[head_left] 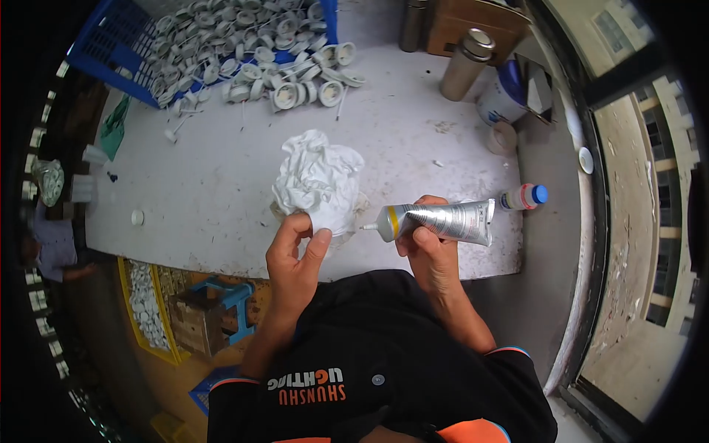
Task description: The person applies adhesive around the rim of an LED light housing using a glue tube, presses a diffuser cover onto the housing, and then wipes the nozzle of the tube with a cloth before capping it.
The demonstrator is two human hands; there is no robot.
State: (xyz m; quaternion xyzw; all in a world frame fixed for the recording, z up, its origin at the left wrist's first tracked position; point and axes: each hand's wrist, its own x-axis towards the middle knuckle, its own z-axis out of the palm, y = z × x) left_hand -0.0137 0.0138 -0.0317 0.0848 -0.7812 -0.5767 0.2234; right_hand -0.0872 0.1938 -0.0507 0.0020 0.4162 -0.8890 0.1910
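Observation:
My left hand pinches the near edge of a crumpled white cloth or tissue over the white table. In my right hand lies a silver squeeze tube with a yellow band, its fingers wrapped round the body. The tube is held nearly level, its thin nozzle pointing left toward the cloth, with a small gap between them. Whether something sits under the cloth is hidden.
A blue crate spills many white round lamp parts at the back left. A steel flask, a white tub and a blue-capped bottle stand right. A person is far left.

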